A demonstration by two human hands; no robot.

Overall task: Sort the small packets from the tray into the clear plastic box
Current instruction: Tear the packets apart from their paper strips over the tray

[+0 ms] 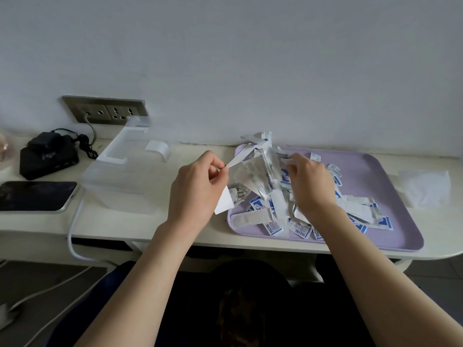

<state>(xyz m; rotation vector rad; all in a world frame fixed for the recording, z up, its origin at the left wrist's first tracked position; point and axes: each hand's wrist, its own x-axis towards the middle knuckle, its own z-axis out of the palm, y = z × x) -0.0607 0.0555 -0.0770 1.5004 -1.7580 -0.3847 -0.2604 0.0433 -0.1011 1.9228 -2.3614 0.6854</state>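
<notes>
A lilac tray (390, 196) lies on the table at the right, heaped with several small white and blue packets (273, 221). My left hand (198, 186) hovers at the tray's left edge, pinching a white packet strip (236, 160) between thumb and fingers, with another white packet (224, 202) under the palm. My right hand (310, 181) is over the pile, closed on a bunch of packets (265, 171) lifted off the tray. The clear plastic box (117, 176) stands left of my left hand, lid raised toward the wall.
A phone (35, 195) lies at the left front with a white cable (72, 231) trailing off the table edge. A black device with an adapter (48, 156) sits behind it, below a wall socket (105, 110). A crumpled clear bag (426, 186) lies right of the tray.
</notes>
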